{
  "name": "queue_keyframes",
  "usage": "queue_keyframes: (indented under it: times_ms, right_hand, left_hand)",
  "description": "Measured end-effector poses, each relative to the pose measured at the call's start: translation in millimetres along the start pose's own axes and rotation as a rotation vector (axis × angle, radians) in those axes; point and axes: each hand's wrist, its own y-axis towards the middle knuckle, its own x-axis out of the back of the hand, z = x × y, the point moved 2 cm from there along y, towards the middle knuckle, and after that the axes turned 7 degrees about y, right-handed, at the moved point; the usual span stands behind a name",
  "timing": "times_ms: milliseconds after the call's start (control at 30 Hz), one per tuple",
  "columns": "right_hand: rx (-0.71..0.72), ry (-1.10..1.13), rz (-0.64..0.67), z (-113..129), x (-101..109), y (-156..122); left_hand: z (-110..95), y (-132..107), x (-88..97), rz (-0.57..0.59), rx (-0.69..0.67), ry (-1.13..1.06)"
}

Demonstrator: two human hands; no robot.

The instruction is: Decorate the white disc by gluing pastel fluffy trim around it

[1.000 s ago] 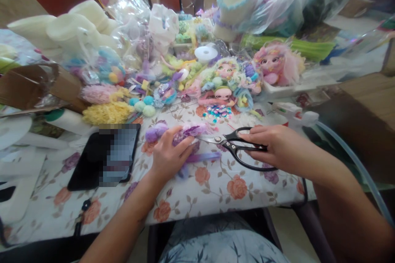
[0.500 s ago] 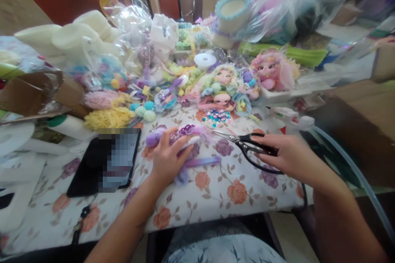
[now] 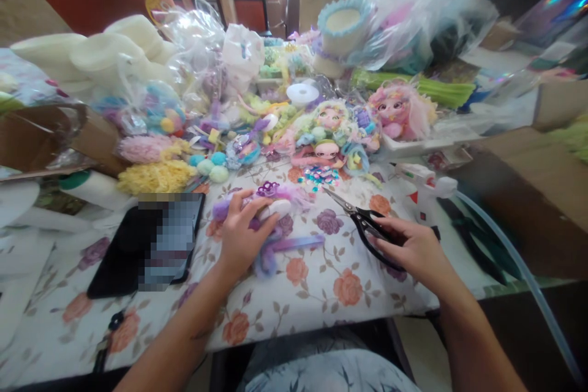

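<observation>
My left hand (image 3: 242,229) lies over a purple fluffy craft piece (image 3: 301,197) on the flowered cloth, its fingers curled round it. A white oval part (image 3: 277,209) shows by my fingertips, and a glittery purple ornament (image 3: 267,188) sits just above my fingers. A lilac fuzzy strip (image 3: 301,243) trails out to the right below my hand. My right hand (image 3: 416,251) grips black-handled scissors (image 3: 361,215) by the handles. Their tips point up and left, a little to the right of the purple piece and apart from it.
Shiny sequins (image 3: 319,177) lie just beyond the scissors, with decorated doll faces (image 3: 327,150) behind. A phone (image 3: 126,251) is on the left. At the right are a glue gun (image 3: 427,180), green-black pliers (image 3: 473,239) and a cardboard box (image 3: 519,177). Pompoms (image 3: 218,173) sit farther back.
The scissors have drawn away from the purple piece, and their handles are closer together. My left hand keeps its hold. The whole view has shifted slightly.
</observation>
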Motion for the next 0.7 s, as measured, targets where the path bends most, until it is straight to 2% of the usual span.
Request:
queue_keyframes:
  times_ms: [100, 200, 333, 433, 533, 600, 667, 700]
  right_hand:
    - [-0.019, 0.021, 0.123, 0, 7, -3]
    - [0.01, -0.024, 0.209, 4, 7, -4]
    - [0.099, -0.09, 0.159, 10, -7, 3]
    - [0.197, -0.155, 0.066, 19, -19, 13]
    - [0.29, -0.167, -0.069, 36, -24, 23]
    - [0.274, -0.044, -0.11, 50, -28, 30]
    - [0.183, 0.16, -0.041, 62, -36, 38]
    - [0.12, 0.25, 0.051, 68, -41, 43]
  left_hand:
    - [-4, 2, 2.5, -0.039, 0.043, -0.008]
    - [-2, 5, 9.9, -0.165, 0.163, -0.006]
    - [12, 8, 18.6, -0.361, 0.258, -0.046]
    - [17, 7, 21.2, -0.383, 0.279, -0.098]
    - [6, 6, 23.2, -0.358, 0.241, -0.071]
    - [-5, 4, 23.7, -0.355, 0.171, -0.056]
    - [-15, 1, 23.0, -0.343, 0.088, -0.065]
    - [-18, -1, 22.4, -0.339, 0.052, -0.067]
